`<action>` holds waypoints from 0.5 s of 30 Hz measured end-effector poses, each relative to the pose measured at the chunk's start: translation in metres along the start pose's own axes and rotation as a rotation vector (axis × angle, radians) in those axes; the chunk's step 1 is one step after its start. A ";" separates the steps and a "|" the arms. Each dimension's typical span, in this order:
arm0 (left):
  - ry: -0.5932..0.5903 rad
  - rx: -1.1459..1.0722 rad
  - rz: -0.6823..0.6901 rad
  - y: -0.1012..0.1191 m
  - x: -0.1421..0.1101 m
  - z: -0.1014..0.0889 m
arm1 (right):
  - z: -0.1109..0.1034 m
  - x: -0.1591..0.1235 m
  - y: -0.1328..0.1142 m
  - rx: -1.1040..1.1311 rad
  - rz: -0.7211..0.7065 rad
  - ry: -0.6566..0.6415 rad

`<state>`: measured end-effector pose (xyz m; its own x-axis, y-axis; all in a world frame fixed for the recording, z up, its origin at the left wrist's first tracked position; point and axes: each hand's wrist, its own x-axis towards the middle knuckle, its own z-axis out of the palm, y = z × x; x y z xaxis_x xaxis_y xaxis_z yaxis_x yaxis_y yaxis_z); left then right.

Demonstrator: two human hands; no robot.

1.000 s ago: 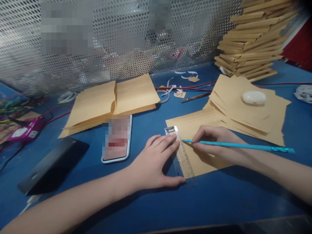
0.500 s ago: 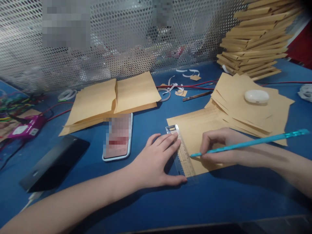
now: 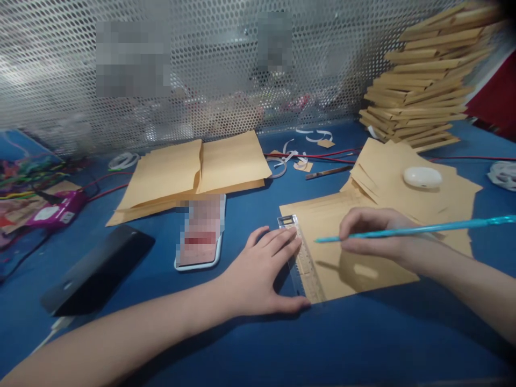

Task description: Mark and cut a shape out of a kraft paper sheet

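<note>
My left hand (image 3: 268, 271) lies flat with its fingers spread, pressing down a clear plastic ruler (image 3: 308, 271). The ruler runs along the left edge of a brown paper sheet (image 3: 350, 282), partly covered by my fingers. In my right hand (image 3: 374, 236) a slim turquoise pen (image 3: 419, 228) is pinched between thumb and fingers. Its tip points left toward the ruler and hovers above the paper, casting a shadow there. Behind my right hand, more brown sheets (image 3: 387, 166) are fanned out with a white oval case (image 3: 422, 177) on top.
A phone (image 3: 201, 231) and a black device with a white cable (image 3: 97, 271) lie left of my hands. Folded brown papers (image 3: 165, 174) sit behind them. At the back right rises a tall stack of brown paper pieces (image 3: 415, 88). A perforated metal panel (image 3: 217, 64) closes off the back.
My right hand drew the pen toward me along the ruler's edge, then lifted it off the paper. My left hand stays on the ruler. The view has tilted slightly.
</note>
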<state>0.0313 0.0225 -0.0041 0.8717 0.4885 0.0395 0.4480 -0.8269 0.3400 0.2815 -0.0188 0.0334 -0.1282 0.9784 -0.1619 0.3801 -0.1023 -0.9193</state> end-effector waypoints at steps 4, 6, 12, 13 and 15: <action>-0.002 0.008 -0.020 -0.001 0.003 -0.002 | -0.001 0.009 0.006 0.072 0.013 0.211; -0.013 0.009 -0.028 -0.002 0.006 -0.003 | 0.001 0.012 0.010 0.125 -0.002 0.236; 0.017 0.012 -0.049 -0.004 0.017 -0.003 | 0.009 0.022 0.023 0.450 -0.036 0.198; 0.025 0.010 -0.055 -0.005 0.018 -0.002 | 0.009 0.022 0.024 0.473 -0.026 0.195; 0.031 0.007 -0.069 -0.005 0.019 0.000 | 0.010 0.022 0.025 0.420 -0.027 0.215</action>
<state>0.0458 0.0363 -0.0047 0.8322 0.5525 0.0457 0.5080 -0.7930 0.3362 0.2790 -0.0013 0.0036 0.0764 0.9922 -0.0986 -0.0303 -0.0965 -0.9949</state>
